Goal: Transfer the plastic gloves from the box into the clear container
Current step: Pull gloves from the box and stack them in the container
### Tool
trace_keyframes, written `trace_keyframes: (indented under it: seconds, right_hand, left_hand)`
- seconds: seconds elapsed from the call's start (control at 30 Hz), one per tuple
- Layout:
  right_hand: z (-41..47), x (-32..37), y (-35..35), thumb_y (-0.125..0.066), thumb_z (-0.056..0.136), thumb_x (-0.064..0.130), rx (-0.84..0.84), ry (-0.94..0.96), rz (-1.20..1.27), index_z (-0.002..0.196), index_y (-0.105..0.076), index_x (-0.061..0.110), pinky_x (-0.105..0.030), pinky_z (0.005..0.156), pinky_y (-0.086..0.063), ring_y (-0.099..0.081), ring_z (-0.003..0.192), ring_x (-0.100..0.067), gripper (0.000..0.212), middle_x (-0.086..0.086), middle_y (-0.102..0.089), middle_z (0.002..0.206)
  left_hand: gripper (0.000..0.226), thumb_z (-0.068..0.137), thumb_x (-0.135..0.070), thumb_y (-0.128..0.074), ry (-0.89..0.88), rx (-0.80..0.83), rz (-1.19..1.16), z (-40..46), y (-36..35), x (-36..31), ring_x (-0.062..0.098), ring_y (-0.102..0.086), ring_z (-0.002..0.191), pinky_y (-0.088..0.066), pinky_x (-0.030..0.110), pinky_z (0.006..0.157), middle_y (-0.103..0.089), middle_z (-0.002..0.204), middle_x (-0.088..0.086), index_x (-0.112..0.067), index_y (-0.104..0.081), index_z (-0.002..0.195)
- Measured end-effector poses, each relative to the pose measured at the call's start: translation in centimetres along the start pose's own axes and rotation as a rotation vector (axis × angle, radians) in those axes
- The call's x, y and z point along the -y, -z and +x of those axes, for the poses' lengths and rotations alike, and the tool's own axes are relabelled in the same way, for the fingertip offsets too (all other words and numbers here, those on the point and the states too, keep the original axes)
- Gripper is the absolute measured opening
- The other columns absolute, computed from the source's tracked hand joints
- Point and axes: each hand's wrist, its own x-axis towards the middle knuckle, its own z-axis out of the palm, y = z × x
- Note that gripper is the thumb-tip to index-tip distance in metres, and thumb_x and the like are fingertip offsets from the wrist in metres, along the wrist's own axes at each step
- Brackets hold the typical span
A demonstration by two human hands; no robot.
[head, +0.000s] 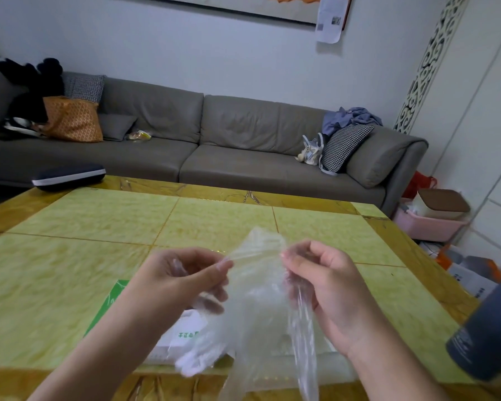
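Hands left [185,277] and right [327,280] each pinch a clear plastic glove [258,299], stretched between them above the box [182,340] on the tabletop [70,256].

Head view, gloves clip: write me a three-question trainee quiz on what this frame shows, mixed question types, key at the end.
1. True or false: only one hand grips the plastic gloves.
2. Multiple choice: the green-and-white box lies A) on the sofa, B) on the table under the hands, C) on the floor.
3. Short answer: which dark object stands at the table's right edge?

Key
1. False. The left hand and the right hand each pinch the thin film at its top, and the rest hangs down between them.
2. B. It rests on the yellow-green table, partly hidden by the left forearm.
3. A dark cylindrical bottle, only partly in frame.
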Motion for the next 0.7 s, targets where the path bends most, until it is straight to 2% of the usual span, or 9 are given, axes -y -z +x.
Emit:
trace_keyframes:
  seconds: [0.07,0.17,0.23,0.3,0.37,0.4,0.47,0.6,0.7]
  right_hand:
    - [0.1,-0.1,0.5,-0.068,0.097,0.003,-0.088,0.018,0.047,0.086,-0.070,0.008,-0.036,0.056,-0.049,-0.058,0.061,-0.023,0.012,-0.011,-0.063,0.072]
    - [0.0,0.4,1.0,-0.064,0.099,0.000,-0.087,-0.015,0.054,0.091,-0.065,0.002,-0.037,0.054,-0.054,-0.062,0.060,-0.025,0.009,-0.014,-0.068,0.077]
    - [0.0,1.0,1.4,-0.067,0.097,0.003,-0.053,-0.042,-0.043,0.094,-0.065,0.001,-0.039,0.059,-0.056,-0.067,0.064,-0.031,0.004,-0.016,-0.074,0.081]
    - [0.0,1.6,2.0,-0.074,0.092,0.016,0.036,-0.097,-0.144,0.103,-0.070,0.001,-0.038,0.062,-0.053,-0.070,0.071,-0.035,0.018,-0.019,-0.078,0.088]
    - [0.0,1.9,2.4,-0.079,0.089,0.024,0.131,-0.128,-0.220,0.106,-0.073,0.001,-0.033,0.056,-0.048,-0.068,0.067,-0.032,0.029,-0.022,-0.077,0.088]
    - [0.0,1.8,2.5,-0.081,0.088,0.024,0.147,-0.118,-0.242,0.102,-0.074,0.001,-0.032,0.052,-0.045,-0.066,0.062,-0.029,0.027,-0.022,-0.076,0.084]
    - [0.3,1.2,2.8,-0.081,0.088,0.018,0.082,-0.105,-0.220,0.096,-0.076,0.001,-0.030,0.047,-0.044,-0.062,0.056,-0.024,0.020,-0.020,-0.073,0.076]
    - [1.1,0.4,4.0,-0.078,0.093,0.013,-0.185,-0.100,-0.108,0.092,-0.076,0.007,-0.027,0.045,-0.041,-0.055,0.052,-0.017,0.007,-0.013,-0.071,0.072]
    - [1.4,-0.4,4.7,-0.073,0.097,0.013,-0.273,-0.101,-0.224,0.090,-0.074,0.004,-0.024,0.042,-0.038,-0.055,0.048,-0.017,0.012,-0.011,-0.073,0.069]
  left_hand:
    - [0.009,0.084,-0.014,-0.078,0.058,-0.019,-0.011,0.1,0.5,0.0,0.033,-0.075,0.078,-0.062,0.037,0.068,-0.076,0.089,0.019,-0.009,-0.081,0.091]
    - [0.009,0.084,-0.008,-0.077,0.104,-0.054,0.012,0.1,1.4,0.3,0.033,-0.075,0.083,-0.062,0.034,0.067,-0.077,0.094,0.017,-0.011,-0.082,0.091]
    - [0.011,0.084,-0.008,-0.077,0.093,-0.060,0.006,0.1,1.6,0.2,0.029,-0.075,0.082,-0.061,0.029,0.066,-0.078,0.095,0.015,-0.013,-0.082,0.092]
    - [0.012,0.084,-0.006,-0.076,0.074,-0.038,0.061,0.1,1.4,0.1,0.026,-0.075,0.081,-0.060,0.027,0.066,-0.079,0.093,0.012,-0.012,-0.082,0.093]
    - [0.017,0.086,-0.001,-0.074,0.061,0.003,0.149,0.0,0.9,0.0,0.024,-0.076,0.081,-0.059,0.028,0.067,-0.079,0.093,0.009,-0.013,-0.080,0.097]
    - [0.020,0.087,0.001,-0.073,0.061,0.014,0.175,-0.1,0.7,0.0,0.023,-0.076,0.082,-0.060,0.029,0.068,-0.079,0.094,0.008,-0.013,-0.078,0.100]
    - [0.025,0.086,-0.001,-0.074,0.041,-0.013,0.194,-0.2,0.7,-0.2,0.021,-0.076,0.086,-0.059,0.032,0.074,-0.080,0.097,0.002,-0.016,-0.077,0.105]
    - [0.025,0.086,-0.003,-0.073,-0.067,-0.270,0.106,-0.1,1.4,-0.4,0.018,-0.075,0.089,-0.055,0.034,0.084,-0.079,0.097,-0.001,-0.019,-0.076,0.105]
    - [0.029,0.089,-0.002,-0.071,-0.298,-0.420,0.201,-0.7,0.4,-1.2,0.009,-0.072,0.091,-0.057,0.024,0.082,-0.075,0.097,-0.008,-0.028,-0.073,0.103]
